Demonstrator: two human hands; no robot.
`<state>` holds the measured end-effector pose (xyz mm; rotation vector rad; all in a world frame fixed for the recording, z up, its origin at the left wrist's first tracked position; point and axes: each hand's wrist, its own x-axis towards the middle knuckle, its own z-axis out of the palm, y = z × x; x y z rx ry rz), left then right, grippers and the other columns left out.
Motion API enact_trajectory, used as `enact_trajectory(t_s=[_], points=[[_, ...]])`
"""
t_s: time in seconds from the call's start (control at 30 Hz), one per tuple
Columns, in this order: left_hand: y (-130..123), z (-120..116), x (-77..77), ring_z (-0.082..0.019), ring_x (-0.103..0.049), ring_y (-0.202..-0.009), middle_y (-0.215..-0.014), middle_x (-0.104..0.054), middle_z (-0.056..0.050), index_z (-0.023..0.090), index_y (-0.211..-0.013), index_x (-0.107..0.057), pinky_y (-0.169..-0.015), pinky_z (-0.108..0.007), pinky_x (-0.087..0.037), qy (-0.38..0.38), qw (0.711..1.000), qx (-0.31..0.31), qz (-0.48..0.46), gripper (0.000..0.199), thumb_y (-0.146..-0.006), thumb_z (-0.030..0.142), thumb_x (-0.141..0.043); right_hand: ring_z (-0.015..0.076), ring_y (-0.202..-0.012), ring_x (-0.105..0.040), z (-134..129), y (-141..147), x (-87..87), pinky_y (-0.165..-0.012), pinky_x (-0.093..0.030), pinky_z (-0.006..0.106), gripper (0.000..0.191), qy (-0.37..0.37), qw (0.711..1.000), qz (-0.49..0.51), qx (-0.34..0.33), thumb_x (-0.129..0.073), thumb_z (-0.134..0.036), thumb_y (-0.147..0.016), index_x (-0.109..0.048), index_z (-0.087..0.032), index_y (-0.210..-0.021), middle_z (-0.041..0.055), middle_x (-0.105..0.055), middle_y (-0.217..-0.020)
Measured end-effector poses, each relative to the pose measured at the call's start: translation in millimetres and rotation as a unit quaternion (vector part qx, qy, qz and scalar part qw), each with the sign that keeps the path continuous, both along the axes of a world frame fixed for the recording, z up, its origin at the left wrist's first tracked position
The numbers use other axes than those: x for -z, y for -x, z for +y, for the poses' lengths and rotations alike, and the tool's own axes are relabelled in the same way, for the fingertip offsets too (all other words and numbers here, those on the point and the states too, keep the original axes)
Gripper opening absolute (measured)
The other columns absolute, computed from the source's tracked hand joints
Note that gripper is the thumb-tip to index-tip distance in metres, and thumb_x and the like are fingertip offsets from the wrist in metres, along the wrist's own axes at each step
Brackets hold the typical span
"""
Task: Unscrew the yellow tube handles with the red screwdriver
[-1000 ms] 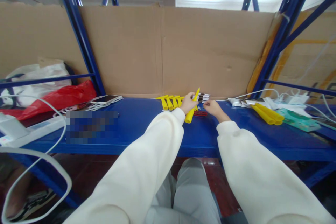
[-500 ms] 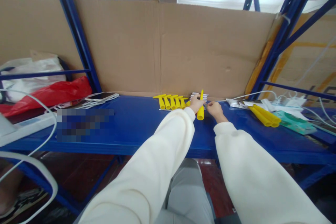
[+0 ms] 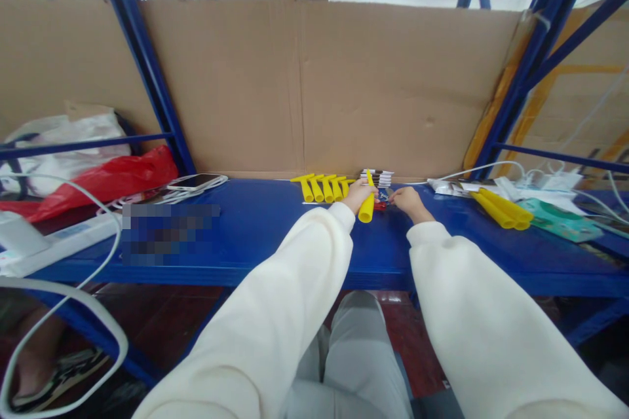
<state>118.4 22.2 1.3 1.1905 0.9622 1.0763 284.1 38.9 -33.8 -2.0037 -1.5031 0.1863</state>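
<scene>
My left hand (image 3: pixel 358 196) is closed around a yellow tapered plastic tube (image 3: pixel 366 211), wide end toward me and thin tip up. To its right, my right hand (image 3: pixel 407 201) has its fingers pinched together; whatever is in them is too small to make out. Between the hands lie a small red item (image 3: pixel 380 206) and some tiny shiny pieces (image 3: pixel 384 194). Behind them sits a stack of slim white-and-dark strips (image 3: pixel 377 177). Left of my left hand, several similar yellow tubes (image 3: pixel 318 191) stand in a row, the nearest ones partly hidden by the hand.
Two yellow tubes (image 3: pixel 504 209) lie at right beside a green packet (image 3: pixel 560 219) and white cables. On the left are a phone (image 3: pixel 196 181), a red bag (image 3: pixel 122 177) and a white power strip (image 3: pixel 63 242). A cardboard panel (image 3: pixel 236 91) backs the blue table (image 3: pixel 265 236).
My left hand has shifted left with the yellow tube, widening the space between my hands. The red item and more of the strip stack now show. The view has shifted slightly.
</scene>
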Motion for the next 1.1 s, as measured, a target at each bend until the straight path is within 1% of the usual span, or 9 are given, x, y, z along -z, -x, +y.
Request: enact_trajectory(t_s=[0.07, 0.13, 0.23, 0.43, 0.57, 0.67, 0.83, 1.0, 1.1], points=[[2.7, -1.6, 2.3, -0.011, -0.059, -0.050, -0.066, -0.059, 0.004, 0.016, -0.105, -0.066, -0.057, -0.023, -0.053, 0.009, 1.000, 0.006, 0.018, 0.029, -0.080, 0.001, -0.063, 0.0232, -0.091, -0.075, 1.6, -3.2, 2.6, -0.083, -0.057, 0.031, 0.015, -0.011, 1.000, 0.008, -0.020, -0.070, -0.024, -0.077, -0.082, -0.019, -0.085, 0.0105, -0.079, -0.086], [4.2, -3.4, 3.2, -0.011, -0.059, -0.049, -0.066, -0.059, 0.005, 0.017, -0.106, -0.066, -0.054, -0.023, -0.051, 0.012, 1.000, 0.009, 0.026, 0.029, -0.080, 0.002, -0.064, 0.0229, -0.088, -0.075, 3.3, -5.2, 5.6, -0.082, -0.057, 0.031, 0.016, -0.014, 0.999, 0.010, -0.029, -0.072, -0.026, -0.075, -0.082, -0.019, -0.085, 0.0102, -0.078, -0.083], [5.9, -6.4, 1.8, -0.010, -0.059, -0.048, -0.066, -0.059, 0.005, 0.017, -0.105, -0.065, -0.053, -0.022, -0.050, 0.011, 0.999, 0.017, 0.026, 0.026, -0.083, 0.003, -0.063, 0.0229, -0.090, -0.074, 5.2, -6.0, 8.8, -0.083, -0.056, 0.032, 0.018, -0.007, 1.000, 0.008, -0.027, -0.072, -0.029, -0.075, -0.082, -0.019, -0.087, 0.0109, -0.079, -0.088], [10.7, -8.9, -0.5, -0.012, -0.064, -0.055, -0.071, -0.063, 0.002, 0.016, -0.098, -0.067, -0.060, -0.023, -0.055, 0.013, 0.998, 0.050, 0.023, 0.020, -0.083, 0.003, -0.064, 0.0231, -0.097, -0.074, 6.9, -6.4, 10.3, -0.089, -0.054, 0.031, 0.020, -0.029, 0.999, 0.006, -0.039, -0.066, -0.025, -0.078, -0.083, -0.021, -0.089, 0.0109, -0.080, -0.095], [11.4, -9.6, 1.4, -0.012, -0.064, -0.053, -0.069, -0.064, 0.002, 0.015, -0.105, -0.066, -0.057, -0.022, -0.055, 0.011, 0.997, 0.070, 0.019, 0.022, -0.087, 0.006, -0.059, 0.0232, -0.099, -0.073, 4.5, -5.4, 6.0, -0.090, -0.054, 0.032, 0.026, -0.046, 0.999, 0.009, -0.015, -0.063, -0.022, -0.079, -0.083, -0.021, -0.095, 0.0106, -0.080, -0.099], [10.2, -9.7, 2.2, -0.011, -0.062, -0.050, -0.066, -0.063, 0.002, 0.013, -0.111, -0.065, -0.054, -0.020, -0.052, 0.024, 0.996, 0.082, 0.018, 0.024, -0.089, 0.006, -0.056, 0.0247, -0.104, -0.072, -1.0, -1.4, -0.5, -0.092, -0.054, 0.034, 0.029, -0.050, 0.999, 0.010, 0.015, -0.061, -0.019, -0.079, -0.083, -0.022, -0.098, 0.0112, -0.079, -0.105], [11.7, -4.6, 1.1, -0.012, -0.067, -0.057, -0.073, -0.070, -0.002, 0.012, -0.112, -0.065, -0.055, -0.018, -0.051, 0.057, 0.994, 0.095, 0.010, 0.022, -0.091, 0.011, -0.060, 0.0295, -0.111, -0.071, -9.8, 8.4, -7.9, -0.094, -0.054, 0.040, 0.031, -0.039, 0.998, 0.011, 0.057, -0.058, -0.016, -0.080, -0.083, -0.022, -0.098, 0.0136, -0.078, -0.112], [15.4, -2.6, 1.2, -0.011, -0.067, -0.060, -0.081, -0.074, -0.004, 0.012, -0.112, -0.066, -0.059, -0.018, -0.052, 0.072, 0.992, 0.101, 0.009, 0.021, -0.092, 0.012, -0.059, 0.0289, -0.108, -0.072, -9.3, 8.1, -7.0, -0.090, -0.056, 0.038, 0.028, -0.038, 0.998, 0.003, 0.059, -0.060, -0.019, -0.080, -0.083, -0.023, -0.096, 0.0124, -0.079, -0.106], [15.5, -4.9, 1.5, -0.010, -0.066, -0.058, -0.079, -0.072, -0.004, 0.012, -0.112, -0.065, -0.056, -0.018, -0.050, 0.068, 0.994, 0.083, -0.011, 0.022, -0.092, 0.011, -0.058, 0.0285, -0.103, -0.073, -8.6, 5.3, -7.0, -0.087, -0.057, 0.036, 0.027, -0.048, 0.998, -0.005, 0.050, -0.062, -0.020, -0.078, -0.083, -0.021, -0.095, 0.0134, -0.080, -0.101]])
